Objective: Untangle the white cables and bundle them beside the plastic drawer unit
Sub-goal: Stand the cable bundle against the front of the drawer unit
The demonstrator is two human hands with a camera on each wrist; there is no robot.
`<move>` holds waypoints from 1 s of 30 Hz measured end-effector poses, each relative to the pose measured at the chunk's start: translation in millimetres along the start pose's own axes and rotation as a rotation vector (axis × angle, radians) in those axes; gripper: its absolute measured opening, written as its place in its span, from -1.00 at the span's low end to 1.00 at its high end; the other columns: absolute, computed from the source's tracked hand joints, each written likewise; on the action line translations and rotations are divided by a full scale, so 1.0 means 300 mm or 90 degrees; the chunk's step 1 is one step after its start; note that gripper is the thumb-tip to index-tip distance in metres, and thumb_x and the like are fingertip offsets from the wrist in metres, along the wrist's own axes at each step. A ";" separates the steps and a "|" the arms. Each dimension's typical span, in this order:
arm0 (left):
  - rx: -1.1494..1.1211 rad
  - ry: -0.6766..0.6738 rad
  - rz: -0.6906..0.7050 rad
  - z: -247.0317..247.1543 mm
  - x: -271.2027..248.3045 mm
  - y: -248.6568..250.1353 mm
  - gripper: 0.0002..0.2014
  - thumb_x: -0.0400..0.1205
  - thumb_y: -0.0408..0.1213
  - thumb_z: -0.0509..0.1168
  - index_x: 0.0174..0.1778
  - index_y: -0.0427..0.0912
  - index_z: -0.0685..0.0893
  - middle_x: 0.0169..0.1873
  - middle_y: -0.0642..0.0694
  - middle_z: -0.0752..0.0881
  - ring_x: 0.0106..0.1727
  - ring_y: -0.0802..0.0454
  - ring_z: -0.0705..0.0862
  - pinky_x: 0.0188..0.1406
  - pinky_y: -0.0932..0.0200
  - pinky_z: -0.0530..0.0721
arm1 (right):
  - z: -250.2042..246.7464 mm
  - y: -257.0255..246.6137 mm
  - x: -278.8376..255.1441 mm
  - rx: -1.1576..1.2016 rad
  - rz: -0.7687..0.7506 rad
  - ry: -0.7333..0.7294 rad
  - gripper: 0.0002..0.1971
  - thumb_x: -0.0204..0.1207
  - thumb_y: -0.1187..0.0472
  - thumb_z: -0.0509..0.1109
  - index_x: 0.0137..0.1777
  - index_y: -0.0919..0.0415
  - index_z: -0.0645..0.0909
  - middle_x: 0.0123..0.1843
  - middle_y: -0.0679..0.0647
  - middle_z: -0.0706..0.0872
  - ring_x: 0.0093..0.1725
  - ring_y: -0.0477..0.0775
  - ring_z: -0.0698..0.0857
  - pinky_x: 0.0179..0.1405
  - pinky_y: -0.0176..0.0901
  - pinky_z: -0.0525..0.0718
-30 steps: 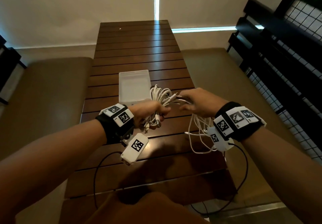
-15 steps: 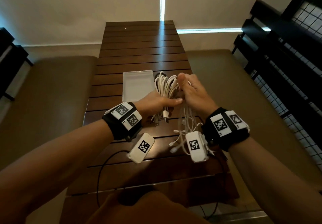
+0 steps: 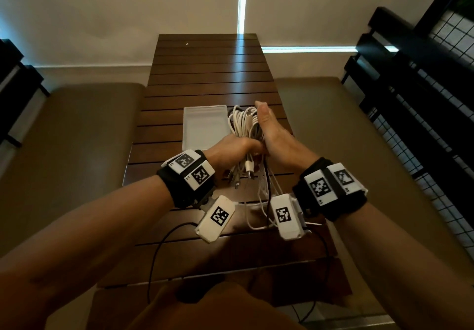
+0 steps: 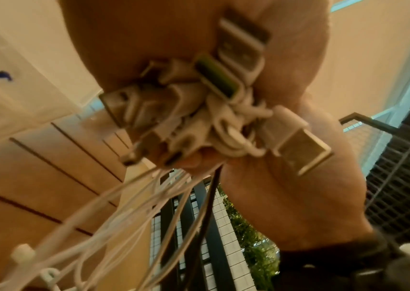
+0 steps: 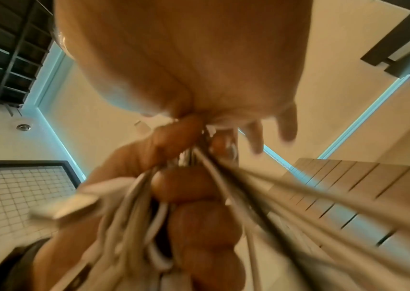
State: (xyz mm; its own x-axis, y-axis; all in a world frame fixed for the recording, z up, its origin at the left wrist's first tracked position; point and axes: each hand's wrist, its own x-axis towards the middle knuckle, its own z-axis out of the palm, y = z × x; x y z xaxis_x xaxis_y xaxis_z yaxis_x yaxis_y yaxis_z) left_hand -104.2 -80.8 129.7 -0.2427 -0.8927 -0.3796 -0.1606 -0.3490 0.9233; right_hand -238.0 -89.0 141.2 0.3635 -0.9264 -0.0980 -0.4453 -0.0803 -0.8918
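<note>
A bundle of white cables (image 3: 242,124) hangs looped in the air just right of the clear plastic drawer unit (image 3: 205,127). My left hand (image 3: 236,150) grips the bundle at its lower end, fingers (image 5: 198,216) curled round it. Several USB plugs (image 4: 198,110) stick out below the fist. My right hand (image 3: 274,134) stands upright, palm laid against the right side of the loops, thumb pointing forward and fingers (image 5: 283,126) fairly straight. Loose strands (image 3: 259,206) trail down past my right wrist to the table.
The slatted dark wooden table (image 3: 205,73) runs away from me between two padded benches (image 3: 77,137). A black railing with wire mesh (image 3: 423,103) stands on the right. Thin black leads (image 3: 159,252) from the wrist devices hang over the near table edge.
My right hand has left the strands it was pulling at the right and swung up against the loops. The bundle has risen and moved forward, beside the drawer unit.
</note>
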 end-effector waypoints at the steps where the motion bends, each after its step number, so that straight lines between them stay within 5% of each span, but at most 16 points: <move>1: -0.014 -0.012 -0.019 0.004 -0.007 0.005 -0.95 0.51 -0.44 0.34 -0.18 -0.31 0.70 -0.43 -0.15 0.73 -0.38 -0.07 0.70 -0.27 0.07 0.67 | -0.017 -0.014 0.001 0.038 -0.005 -0.011 -0.32 0.65 -0.31 -0.20 0.66 0.03 0.18 0.64 0.08 0.34 0.57 -0.10 0.34 0.53 -0.12 0.32; 4: 0.002 -0.092 -0.048 0.009 -0.022 0.013 -0.93 0.51 -0.39 0.38 -0.21 -0.33 0.67 -0.49 -0.16 0.67 -0.51 -0.05 0.64 -0.48 0.20 0.61 | -0.060 -0.044 0.010 0.185 -0.069 0.018 -0.43 0.51 -0.40 0.13 0.35 -0.11 0.59 0.34 0.10 0.69 0.31 0.00 0.68 0.37 0.04 0.60; 6: 0.007 -0.189 -0.025 0.011 -0.033 0.017 -0.90 0.51 -0.38 0.36 -0.28 -0.33 0.64 -0.52 -0.16 0.63 -0.54 -0.05 0.60 -0.52 0.19 0.57 | -0.076 -0.058 0.006 0.152 -0.122 -0.011 -0.68 0.53 -0.13 0.30 0.22 -0.10 0.66 0.18 0.00 0.77 0.20 -0.08 0.73 0.24 -0.13 0.66; 9: 0.005 -0.296 -0.012 0.008 -0.038 0.017 -0.85 0.47 -0.35 0.32 -0.41 -0.27 0.62 -0.58 -0.13 0.62 -0.60 -0.01 0.58 -0.49 0.15 0.51 | -0.078 -0.051 -0.004 0.087 -0.166 -0.063 -0.79 0.47 0.18 0.48 0.10 0.08 0.73 0.17 -0.07 0.77 0.21 -0.15 0.71 0.12 -0.27 0.66; 13: 0.042 -0.249 0.049 0.017 -0.057 0.023 -0.90 0.46 -0.44 0.31 -0.36 -0.40 0.63 -0.60 -0.17 0.64 -0.63 -0.02 0.60 -0.57 0.20 0.56 | -0.018 -0.048 0.005 0.143 -0.181 0.010 -0.87 0.38 0.34 0.58 -0.28 0.39 0.70 0.00 0.11 0.79 0.04 -0.01 0.76 0.08 -0.05 0.70; 16: 0.043 -0.213 0.023 0.023 -0.062 0.016 -0.91 0.47 -0.51 0.30 -0.36 -0.39 0.62 -0.64 -0.14 0.61 -0.65 0.01 0.57 -0.61 0.25 0.56 | 0.029 -0.056 0.009 0.215 -0.203 0.097 -0.73 0.37 0.41 0.57 -0.47 0.30 0.57 -0.29 0.16 0.70 -0.31 -0.01 0.69 -0.20 -0.16 0.67; 20: 0.063 -0.195 -0.001 0.019 -0.071 0.018 -0.92 0.47 -0.51 0.30 -0.32 -0.38 0.67 -0.64 -0.11 0.62 -0.64 0.04 0.57 -0.59 0.26 0.56 | 0.070 -0.069 0.015 0.249 -0.203 0.184 -0.69 0.39 0.45 0.55 -0.43 0.25 0.48 -0.43 0.06 0.61 -0.49 -0.06 0.63 -0.45 -0.20 0.65; 25: 0.011 -0.232 -0.022 0.020 -0.090 0.010 -0.87 0.61 -0.53 0.24 -0.18 -0.29 0.66 -0.48 -0.09 0.71 -0.52 0.08 0.67 -0.57 0.31 0.61 | 0.078 -0.081 0.017 0.174 -0.231 0.209 -0.66 0.37 0.34 0.60 -0.16 0.22 0.42 -0.37 0.06 0.57 -0.40 0.05 0.63 -0.44 -0.05 0.74; 30: -0.101 -0.235 0.113 -0.009 -0.081 0.004 -0.61 0.38 -0.63 0.41 0.11 -0.32 0.57 -0.18 -0.14 0.79 -0.13 -0.03 0.79 -0.18 0.18 0.74 | 0.077 -0.097 0.028 0.151 -0.272 0.248 -0.65 0.41 0.31 0.58 -0.25 0.12 0.38 -0.42 0.01 0.48 -0.48 -0.09 0.55 -0.44 -0.27 0.62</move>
State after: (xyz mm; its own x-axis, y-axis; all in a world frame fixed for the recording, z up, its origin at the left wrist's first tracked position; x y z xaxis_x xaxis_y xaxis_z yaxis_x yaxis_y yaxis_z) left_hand -96.1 -60.3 140.1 -0.5837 -0.7911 -0.1830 0.0568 -0.2646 0.9627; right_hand -203.0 -86.0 156.2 0.1238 -0.9005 0.4168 -0.1160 -0.4303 -0.8952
